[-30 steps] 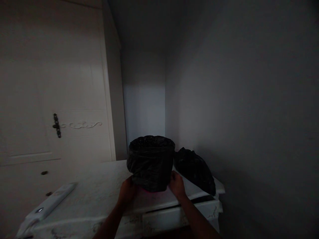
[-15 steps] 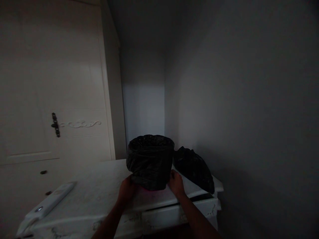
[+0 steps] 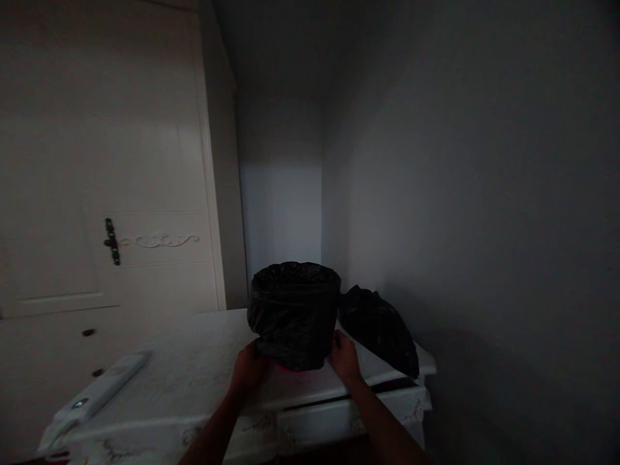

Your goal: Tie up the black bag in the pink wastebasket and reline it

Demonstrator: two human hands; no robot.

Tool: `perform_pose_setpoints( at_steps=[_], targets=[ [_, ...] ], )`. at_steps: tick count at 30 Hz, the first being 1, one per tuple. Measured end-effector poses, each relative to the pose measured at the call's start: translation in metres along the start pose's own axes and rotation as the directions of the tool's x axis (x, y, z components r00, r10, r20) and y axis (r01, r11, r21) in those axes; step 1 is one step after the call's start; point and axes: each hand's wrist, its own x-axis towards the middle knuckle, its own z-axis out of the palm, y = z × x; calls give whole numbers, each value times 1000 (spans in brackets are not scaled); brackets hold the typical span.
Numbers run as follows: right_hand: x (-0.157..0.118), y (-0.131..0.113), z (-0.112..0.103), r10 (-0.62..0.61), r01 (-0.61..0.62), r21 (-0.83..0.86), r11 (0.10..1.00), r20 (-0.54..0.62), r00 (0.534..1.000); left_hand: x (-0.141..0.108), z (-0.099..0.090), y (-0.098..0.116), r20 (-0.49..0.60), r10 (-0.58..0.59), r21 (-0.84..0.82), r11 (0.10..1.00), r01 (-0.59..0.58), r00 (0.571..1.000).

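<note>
A round bin lined with a black plastic bag (image 3: 294, 316) stands upright on the white cabinet top, its mouth open upward and the bag folded down over its outside. A thin pink edge shows at its base. My left hand (image 3: 250, 369) is closed on the lower left side of the bag. On the lower right side, my right hand (image 3: 343, 356) pinches the bag near the base. Another black plastic bag (image 3: 378, 330), bulging and crumpled, lies just right of the bin. Both hands are dim, and their fingertips are partly hidden.
The white cabinet (image 3: 194, 361) has a drawer (image 3: 314, 423) at its front. A white power strip (image 3: 99, 391) with a cable lies along its left edge. Behind on the left is a white wardrobe (image 3: 155, 161) with a dark handle; a grey wall (image 3: 460, 194) borders the right.
The whole view has shifted slightly, so things appear a little further right. Both hands keep their places on the bag.
</note>
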Motion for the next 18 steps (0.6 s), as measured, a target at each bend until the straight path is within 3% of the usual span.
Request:
perform_pose_setpoints(
  at_steps=[18],
  targets=[
    [-1, -9, -6, 45, -47, 33, 998, 52, 998, 2, 1, -6, -3, 3, 24, 1000, -3, 1000]
  ],
)
